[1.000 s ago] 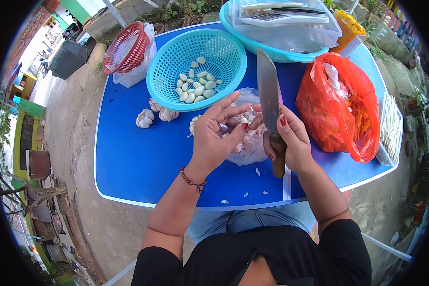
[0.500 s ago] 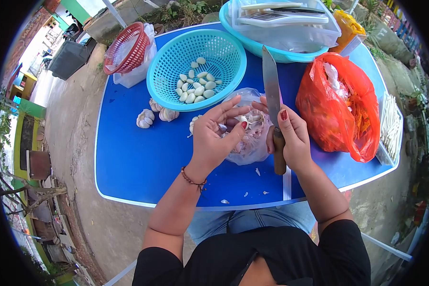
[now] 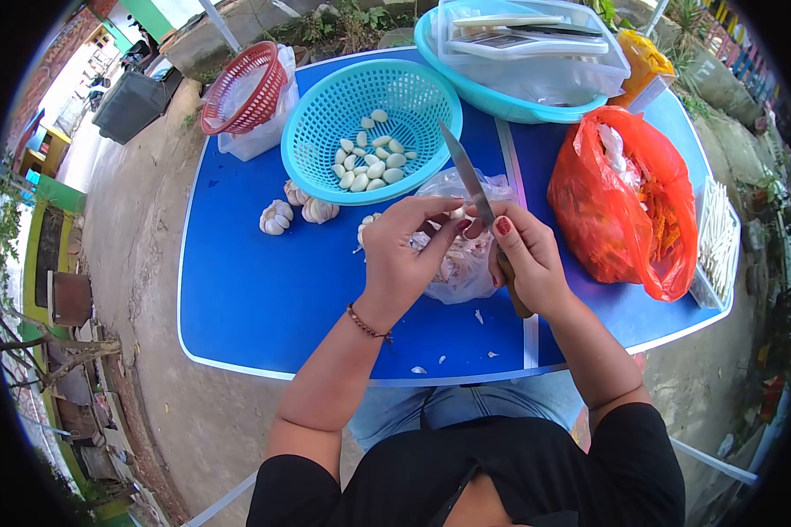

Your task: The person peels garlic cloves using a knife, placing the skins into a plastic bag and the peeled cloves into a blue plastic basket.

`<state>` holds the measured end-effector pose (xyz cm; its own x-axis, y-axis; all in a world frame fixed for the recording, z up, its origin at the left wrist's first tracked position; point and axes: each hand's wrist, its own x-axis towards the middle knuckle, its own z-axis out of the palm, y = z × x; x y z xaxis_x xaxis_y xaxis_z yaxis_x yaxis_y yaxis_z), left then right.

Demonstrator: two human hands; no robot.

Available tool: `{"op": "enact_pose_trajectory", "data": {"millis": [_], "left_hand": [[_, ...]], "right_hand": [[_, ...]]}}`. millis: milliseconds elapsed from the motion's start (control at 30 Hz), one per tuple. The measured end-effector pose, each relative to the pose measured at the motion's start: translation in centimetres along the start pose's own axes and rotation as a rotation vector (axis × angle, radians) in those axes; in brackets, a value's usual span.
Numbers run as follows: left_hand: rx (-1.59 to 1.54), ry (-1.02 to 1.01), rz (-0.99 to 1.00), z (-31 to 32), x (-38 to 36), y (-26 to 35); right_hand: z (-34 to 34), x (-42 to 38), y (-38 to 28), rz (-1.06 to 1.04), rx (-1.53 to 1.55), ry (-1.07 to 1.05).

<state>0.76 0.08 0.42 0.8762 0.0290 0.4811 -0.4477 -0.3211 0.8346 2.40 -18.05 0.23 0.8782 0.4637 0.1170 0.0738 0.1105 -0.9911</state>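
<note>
My right hand (image 3: 532, 259) is closed round the wooden handle of a knife (image 3: 471, 180), its blade tilted up to the left. The fingers of my left hand (image 3: 404, 246) pinch a small pale garlic clove (image 3: 459, 212) beside the blade. Both hands are above a clear plastic bag (image 3: 466, 277) of garlic skins. Behind them, peeled cloves (image 3: 375, 170) lie in a turquoise basket (image 3: 301, 132). Whole garlic bulbs (image 3: 276, 217) rest on the blue table (image 3: 264, 307) left of the bag.
A red plastic bag (image 3: 580, 211) stands at the right, beside a tray of white sticks (image 3: 719, 233). Behind are a turquoise basin (image 3: 501, 107) with a clear container (image 3: 536, 66) and a yellow bag (image 3: 643, 57). A red basket (image 3: 268, 98) sits at the back left.
The knife has tilted to the left and come lower. My hands have drawn closer together, and the left fingertips have closed near the blade. The view has shifted slightly.
</note>
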Motion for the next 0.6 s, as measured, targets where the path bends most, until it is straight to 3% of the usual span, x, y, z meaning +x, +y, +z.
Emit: {"op": "enact_pose_trajectory", "data": {"millis": [100, 200, 333, 467, 600], "left_hand": [[0.12, 0.123, 0.165, -0.3, 0.5, -0.2], [0.102, 0.209, 0.185, -0.9, 0.9, 0.0], [0.19, 0.315, 0.212, -1.9, 1.5, -0.6], [0.344, 0.327, 0.21, -3.0, 1.8, -2.0], [0.57, 0.298, 0.352, -2.8, 2.0, -1.9]], "right_hand": [[1.0, 0.5, -1.1, 0.046, -0.043, -0.024], [1.9, 1.6, -2.8, 0.1, -0.189, -0.059], [2.8, 4.2, -3.6, -0.075, -0.409, -0.074], [3.1, 6.2, -4.5, -0.096, -0.563, -0.105], [2.5, 5.8, -4.4, -0.158, -0.579, -0.033]]}}
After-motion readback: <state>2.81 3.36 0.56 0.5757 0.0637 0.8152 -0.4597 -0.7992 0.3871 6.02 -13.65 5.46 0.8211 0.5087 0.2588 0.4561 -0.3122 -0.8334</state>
